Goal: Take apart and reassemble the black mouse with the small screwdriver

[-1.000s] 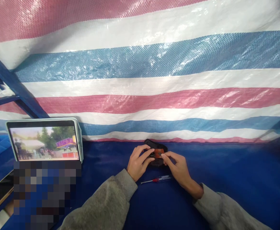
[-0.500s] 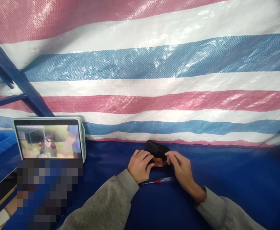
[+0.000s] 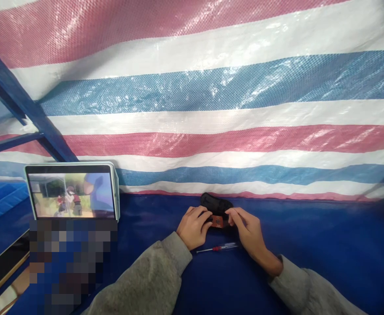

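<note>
- Orange-brown circuit board (image 3: 217,222), small and rectangular, sits just above the blue surface (image 3: 231,284), between the person's two hands and near the foot of the striped sheet.
- Left hand (image 3: 195,227) has its fingers bent and its thumb drawn in close to them, gripping the circuit board at its left edge; the fingertips cover that end.
- Right hand (image 3: 234,215) has its thumb and forefinger pinched together just beside the board's right end; whether anything small is caught between them cannot be told.
- Black casing (image 3: 213,201), rounded and dark, lies directly behind the board, its far end close to the sheet; its near part is hidden by the board and the fingers.
- Screwdriver (image 3: 218,248) lies on the surface on the person's side of the board, its thin shaft pointing left, with a red collar and a clear handle to the right.
- Grey sleeves (image 3: 146,275) cover both forearms up to the wrists.
- Striped sheet (image 3: 211,92) in red, white and blue hangs behind everything.
- Tablet (image 3: 70,194) in a pale case stands propped at the left, well apart from the hands, with a coloured picture on its screen.
</note>
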The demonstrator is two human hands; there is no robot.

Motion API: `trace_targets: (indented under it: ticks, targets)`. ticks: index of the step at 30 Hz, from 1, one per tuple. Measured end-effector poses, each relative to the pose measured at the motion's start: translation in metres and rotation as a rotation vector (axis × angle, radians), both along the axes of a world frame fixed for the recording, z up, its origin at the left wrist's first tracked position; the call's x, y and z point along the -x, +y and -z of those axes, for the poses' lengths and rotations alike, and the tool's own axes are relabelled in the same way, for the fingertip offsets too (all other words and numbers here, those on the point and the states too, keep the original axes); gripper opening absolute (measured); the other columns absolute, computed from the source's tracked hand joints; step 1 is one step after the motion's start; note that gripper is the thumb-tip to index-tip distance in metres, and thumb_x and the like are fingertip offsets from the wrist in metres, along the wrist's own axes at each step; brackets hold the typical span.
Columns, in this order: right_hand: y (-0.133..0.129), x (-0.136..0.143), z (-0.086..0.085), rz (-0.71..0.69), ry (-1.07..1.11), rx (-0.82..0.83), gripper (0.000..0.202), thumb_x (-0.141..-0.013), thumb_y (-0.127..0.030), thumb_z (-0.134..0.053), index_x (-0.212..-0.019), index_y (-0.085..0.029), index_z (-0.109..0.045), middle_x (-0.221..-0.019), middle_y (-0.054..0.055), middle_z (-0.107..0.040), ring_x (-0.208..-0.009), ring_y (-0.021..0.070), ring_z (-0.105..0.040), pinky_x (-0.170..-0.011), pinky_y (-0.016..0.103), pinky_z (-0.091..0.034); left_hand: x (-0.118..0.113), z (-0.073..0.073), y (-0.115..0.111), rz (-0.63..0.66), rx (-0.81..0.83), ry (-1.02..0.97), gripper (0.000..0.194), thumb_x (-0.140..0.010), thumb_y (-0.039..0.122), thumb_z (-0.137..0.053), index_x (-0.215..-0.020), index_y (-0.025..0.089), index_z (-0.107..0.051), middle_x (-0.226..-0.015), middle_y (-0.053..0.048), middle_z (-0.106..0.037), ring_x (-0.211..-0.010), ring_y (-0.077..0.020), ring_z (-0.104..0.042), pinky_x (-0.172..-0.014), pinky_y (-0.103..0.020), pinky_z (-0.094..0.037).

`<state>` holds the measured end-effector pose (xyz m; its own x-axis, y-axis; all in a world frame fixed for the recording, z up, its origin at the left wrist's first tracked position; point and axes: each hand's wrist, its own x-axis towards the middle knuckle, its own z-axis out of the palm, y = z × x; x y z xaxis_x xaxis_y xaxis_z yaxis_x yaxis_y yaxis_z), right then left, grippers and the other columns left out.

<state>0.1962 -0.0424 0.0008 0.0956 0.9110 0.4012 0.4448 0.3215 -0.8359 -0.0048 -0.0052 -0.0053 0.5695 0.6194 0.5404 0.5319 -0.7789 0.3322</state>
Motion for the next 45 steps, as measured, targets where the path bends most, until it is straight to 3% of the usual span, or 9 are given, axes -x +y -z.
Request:
trace_targets:
  ticks: [5,10,13,19,25,30,35,41,45]
  targets:
    - [0.001,-0.001,0.003,0.013,-0.017,-0.010,0.027,-0.094,-0.035,-0.045,-0.084,-0.021,-0.065,-0.065,-0.001,-0.058,-0.061,0.0147,-0.057,-0.064,0.028,-0.045,-0.001,-0.001,0.001,0.000,0.015,0.056,0.025,-0.088,0.021,-0.054,-0.111,0.015,-0.062,-0.104,-0.011,-0.063,-0.095,-0.0244,-0.060,-0.085,-0.040,-0.046]
    - [0.007,-0.002,0.005,0.141,-0.178,-0.131,0.017,-0.087,-0.029,-0.053,-0.096,-0.022,-0.065,-0.103,0.007,-0.061,-0.099,0.0217,-0.058,-0.090,0.037,-0.045,-0.002,-0.006,0.000,-0.033,0.043,0.081,0.020,-0.085,0.023,-0.060,-0.104,0.018,-0.065,-0.100,-0.009,-0.064,-0.095,-0.0243,-0.059,-0.084,-0.041,-0.044]
    - [0.012,-0.003,0.008,0.133,-0.277,-0.087,0.018,-0.082,-0.028,-0.056,-0.097,-0.022,-0.064,-0.114,0.009,-0.057,-0.107,0.0244,-0.056,-0.096,0.043,-0.043,-0.003,-0.007,0.001,-0.043,0.069,0.093,0.017,-0.083,0.021,-0.064,-0.100,0.018,-0.065,-0.098,-0.007,-0.065,-0.094,-0.0233,-0.059,-0.083,-0.039,-0.043]
    - [0.019,-0.011,0.012,0.067,-0.321,-0.002,0.012,-0.082,-0.023,-0.053,-0.088,-0.022,-0.063,-0.116,0.008,-0.059,-0.105,0.0236,-0.058,-0.094,0.043,-0.044,-0.004,-0.008,0.001,-0.045,0.084,0.089,0.017,-0.083,0.019,-0.064,-0.099,0.018,-0.064,-0.097,-0.007,-0.065,-0.093,-0.0237,-0.058,-0.083,-0.040,-0.042]
    - [0.025,-0.020,0.005,0.023,-0.365,-0.012,0.011,-0.084,-0.026,-0.053,-0.085,-0.022,-0.064,-0.099,0.006,-0.064,-0.091,0.0218,-0.061,-0.086,0.041,-0.047,-0.004,-0.007,0.002,-0.054,0.069,0.094,0.017,-0.085,0.020,-0.062,-0.101,0.019,-0.064,-0.096,-0.006,-0.064,-0.091,-0.0229,-0.059,-0.081,-0.039,-0.043]
    - [0.029,-0.027,-0.008,-0.078,-0.363,-0.039,0.013,-0.088,-0.030,-0.051,-0.085,-0.023,-0.062,-0.113,0.007,-0.063,-0.105,0.0229,-0.059,-0.093,0.040,-0.045,-0.003,-0.007,0.002,-0.064,0.079,0.100,0.018,-0.086,0.023,-0.064,-0.102,0.019,-0.064,-0.098,-0.006,-0.064,-0.092,-0.0227,-0.059,-0.081,-0.039,-0.044]
    - [0.026,-0.027,-0.025,-0.025,-0.236,0.051,0.021,-0.090,-0.040,-0.049,-0.095,-0.021,-0.058,-0.096,0.006,-0.068,-0.091,0.0215,-0.063,-0.083,0.035,-0.048,0.000,-0.012,-0.001,-0.086,0.060,0.024,0.028,-0.093,0.036,-0.054,-0.115,0.020,-0.061,-0.107,-0.008,-0.063,-0.099,-0.0241,-0.057,-0.085,-0.041,-0.045]
    - [0.019,-0.018,-0.047,-0.114,0.152,0.205,0.034,-0.081,-0.054,-0.058,-0.090,-0.020,-0.058,-0.081,0.004,-0.068,-0.075,0.0194,-0.064,-0.073,0.033,-0.052,0.002,-0.012,-0.001,-0.160,-0.001,-0.124,0.066,-0.089,0.045,-0.060,-0.145,0.024,-0.032,-0.143,-0.013,-0.040,-0.129,-0.0301,-0.041,-0.103,-0.047,-0.040]
    - [0.016,-0.015,-0.056,-0.205,0.361,0.352,0.041,-0.076,-0.058,-0.064,-0.086,-0.019,-0.059,-0.074,0.004,-0.068,-0.072,0.0218,-0.067,-0.071,0.035,-0.053,0.004,-0.010,0.001,-0.110,-0.016,-0.131,0.051,-0.094,0.038,-0.053,-0.141,0.026,-0.038,-0.142,-0.012,-0.042,-0.130,-0.0287,-0.041,-0.103,-0.046,-0.040]
